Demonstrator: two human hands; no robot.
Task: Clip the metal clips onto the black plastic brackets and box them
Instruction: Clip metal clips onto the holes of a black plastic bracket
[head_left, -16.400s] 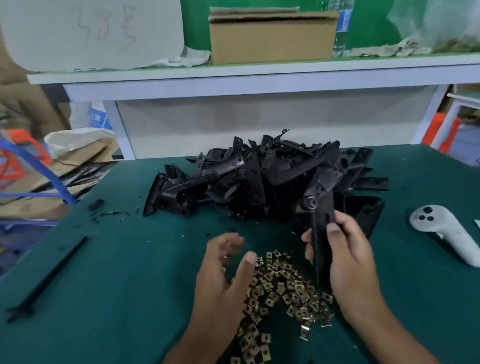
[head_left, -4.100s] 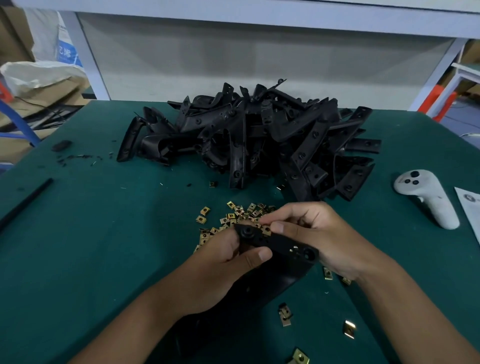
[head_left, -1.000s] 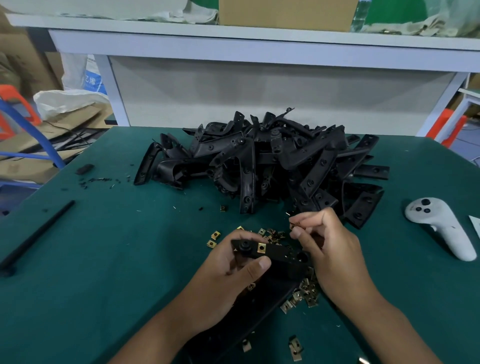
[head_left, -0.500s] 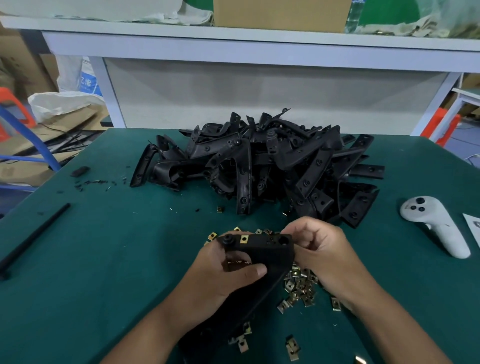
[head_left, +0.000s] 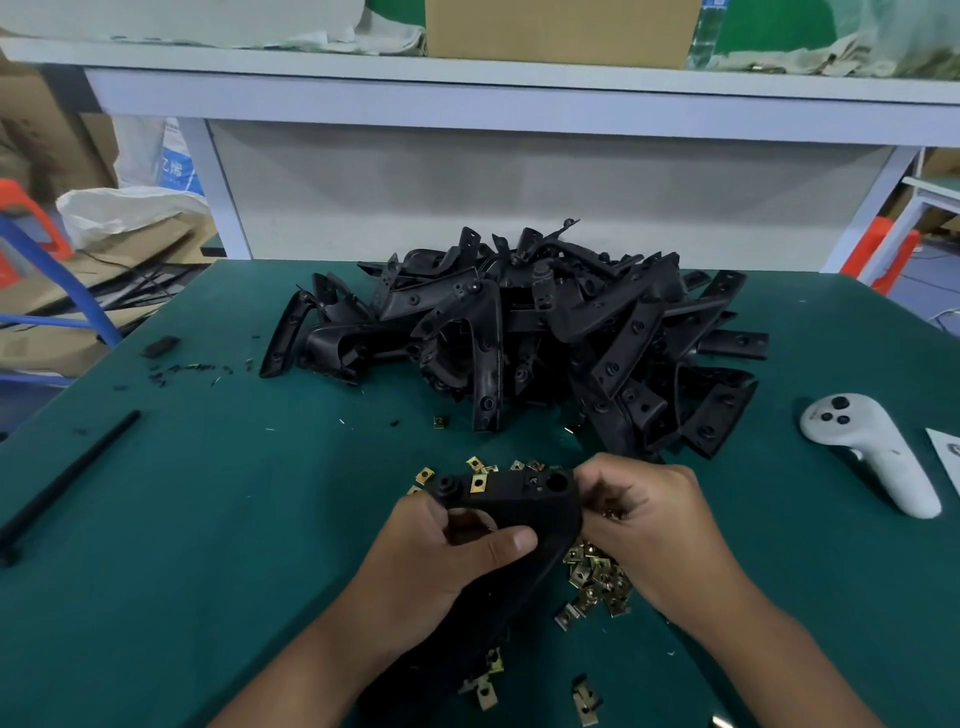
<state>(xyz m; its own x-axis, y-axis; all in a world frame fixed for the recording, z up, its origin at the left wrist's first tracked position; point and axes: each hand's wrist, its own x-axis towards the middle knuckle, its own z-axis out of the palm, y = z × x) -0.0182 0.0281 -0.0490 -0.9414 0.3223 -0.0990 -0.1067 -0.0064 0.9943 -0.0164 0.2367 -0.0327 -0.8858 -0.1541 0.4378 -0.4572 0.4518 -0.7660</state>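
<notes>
Clipping step in hand, boxing not yet begun. Left hand (head_left: 447, 556) wrapped around the black bracket (head_left: 519, 512), thumb across its near face, fingers curled behind it, holding it just above the green desk (head_left: 208, 519) with its drilled end turned up toward the camera. One brass clip (head_left: 478, 484) already seated on the upper edge of that end, beside a raised stud. Right hand (head_left: 644, 525) closed in against the bracket's right corner, fingers (head_left: 597, 480) bunched together next to the open hole there; probably pinching a second clip against the edge, though no clip plainly visible between them, so hard to say for certain.

Loose clips (head_left: 597, 577) scattered on the desk directly beneath and beside the two hands, a few more nearer the body. Large heap of unfitted brackets (head_left: 545, 338) farther back at the middle of the desk, well apart from the hands. White controller (head_left: 872, 447) lying off to the right, a thin black rod (head_left: 67, 478) off to the left. Cardboard box (head_left: 561, 28) up on the shelf behind; impossible to tell whether meant for the finished parts.

Next, judging from this: pushing the clip squarely over the bracket's edge until lined up with the hole, left hand bracing against the push. After that, checking any remaining holes before setting the part aside.
</notes>
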